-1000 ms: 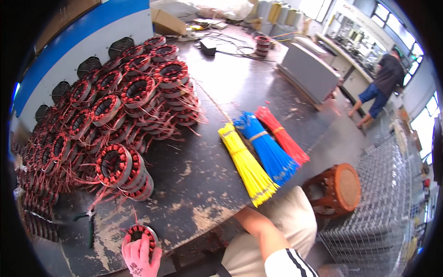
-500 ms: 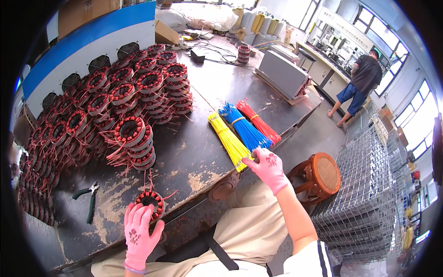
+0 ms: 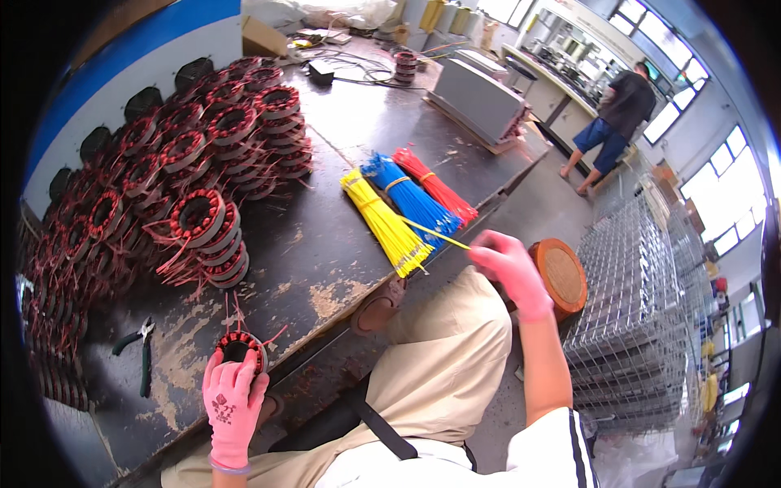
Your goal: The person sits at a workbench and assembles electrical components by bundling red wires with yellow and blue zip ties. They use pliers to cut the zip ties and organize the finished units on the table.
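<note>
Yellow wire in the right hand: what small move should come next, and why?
Probably ease the yellow wire rightward until it clears the bundles: the right hand pinches one end, while its other end reaches back across the blue bundle to the yellow bundle. The left hand can hold the red-wound ring where it is.

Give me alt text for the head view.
A pink-gloved right hand holds a yellow wire near yellow, blue and red wire bundles; the left hand holds a wound stator on a worn black table, near stacked stators.
</note>
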`<state>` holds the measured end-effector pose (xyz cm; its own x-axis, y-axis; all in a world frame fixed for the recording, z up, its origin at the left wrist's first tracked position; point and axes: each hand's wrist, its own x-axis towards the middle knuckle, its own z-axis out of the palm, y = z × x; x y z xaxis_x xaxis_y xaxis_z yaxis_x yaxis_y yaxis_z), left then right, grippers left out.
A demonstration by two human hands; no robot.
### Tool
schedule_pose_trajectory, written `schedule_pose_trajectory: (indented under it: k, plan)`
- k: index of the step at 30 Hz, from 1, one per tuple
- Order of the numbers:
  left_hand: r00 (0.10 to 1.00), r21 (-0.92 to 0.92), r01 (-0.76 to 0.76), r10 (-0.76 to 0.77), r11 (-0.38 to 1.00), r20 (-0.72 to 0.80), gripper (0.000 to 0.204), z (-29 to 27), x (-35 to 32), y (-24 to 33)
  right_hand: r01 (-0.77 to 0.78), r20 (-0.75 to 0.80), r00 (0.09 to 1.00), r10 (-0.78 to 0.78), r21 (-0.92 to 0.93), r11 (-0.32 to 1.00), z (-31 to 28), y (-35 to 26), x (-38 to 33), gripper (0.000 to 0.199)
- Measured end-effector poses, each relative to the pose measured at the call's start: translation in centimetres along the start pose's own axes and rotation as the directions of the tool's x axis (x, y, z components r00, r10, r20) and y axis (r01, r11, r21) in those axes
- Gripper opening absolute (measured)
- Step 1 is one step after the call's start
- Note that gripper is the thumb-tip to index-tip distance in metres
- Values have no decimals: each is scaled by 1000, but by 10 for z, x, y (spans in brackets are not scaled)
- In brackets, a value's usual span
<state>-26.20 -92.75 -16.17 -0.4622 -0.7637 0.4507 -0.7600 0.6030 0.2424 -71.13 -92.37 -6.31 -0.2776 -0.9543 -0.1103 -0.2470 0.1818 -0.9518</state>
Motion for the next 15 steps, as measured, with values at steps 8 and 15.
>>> schedule_pose_trajectory:
  k: [8,15]
  plan:
    - [883,345,-257,365,902,-295,45,-32,19,36,264,398,868,-296,135,955,131,-17,-64,16]
    - [878,114,-446,459,888,-140,30,-44,28,36,52,803,591,-77,57,997,107,-15,-46,33]
